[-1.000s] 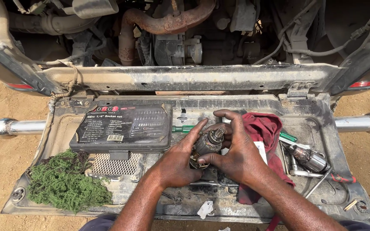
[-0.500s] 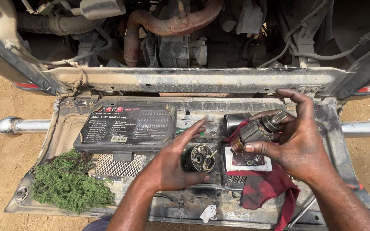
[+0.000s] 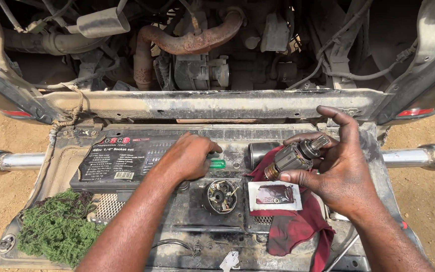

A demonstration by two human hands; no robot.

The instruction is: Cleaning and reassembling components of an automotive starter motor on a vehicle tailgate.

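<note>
Two hands parted, right hand (image 3: 346,174) fingers gripping armature (image 3: 294,157), left hand (image 3: 190,157) moved onto green tool (image 3: 217,163), grip hidden

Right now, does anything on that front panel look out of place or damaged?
The motor is apart: the armature is in the right hand, while its round brush end lies open on the dusty panel. The exposed pipe above is rusty. A green mesh wad sits at the panel's left corner.
</note>
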